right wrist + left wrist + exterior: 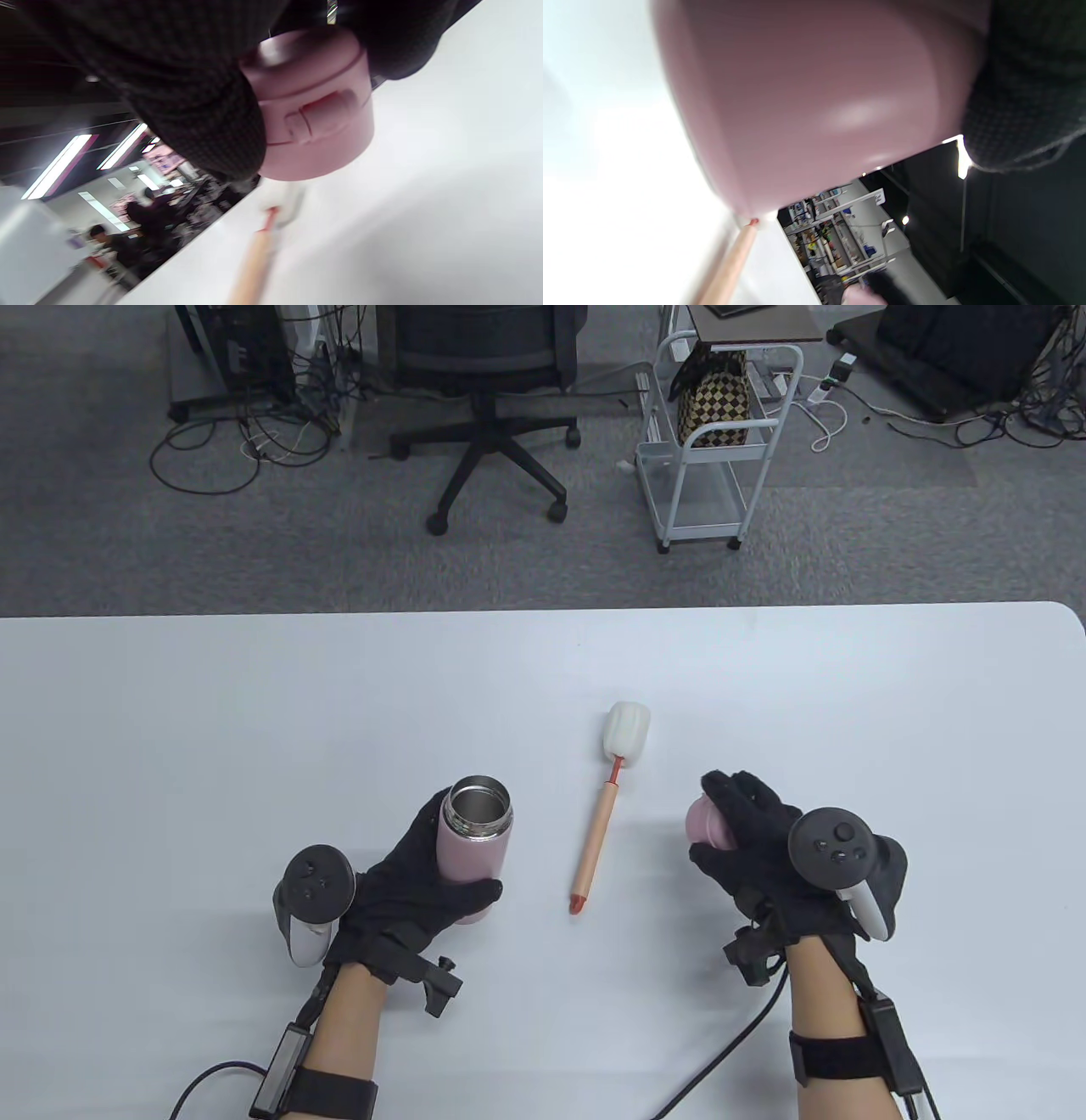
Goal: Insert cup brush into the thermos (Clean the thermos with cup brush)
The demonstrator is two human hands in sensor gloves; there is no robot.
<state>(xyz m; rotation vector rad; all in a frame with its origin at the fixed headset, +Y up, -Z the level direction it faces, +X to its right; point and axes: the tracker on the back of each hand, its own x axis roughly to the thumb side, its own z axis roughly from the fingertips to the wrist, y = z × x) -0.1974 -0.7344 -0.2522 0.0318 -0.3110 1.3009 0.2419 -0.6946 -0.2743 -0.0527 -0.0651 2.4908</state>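
Meanwhile, cup brush (604, 819) between both grips.

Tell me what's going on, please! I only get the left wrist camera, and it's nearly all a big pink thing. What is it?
Observer: It's the pink thermos, gripped by the left hand. Its lid is off, and the steel mouth is open.
Operator: Where's the lid?
Observer: The right hand holds the pink lid above the table.
Operator: I see a wooden stick at the bottom. Is that the brush?
Observer: Yes, the cup brush lies on the table between both hands, with its white sponge head pointing away from the person. Nobody touches it.
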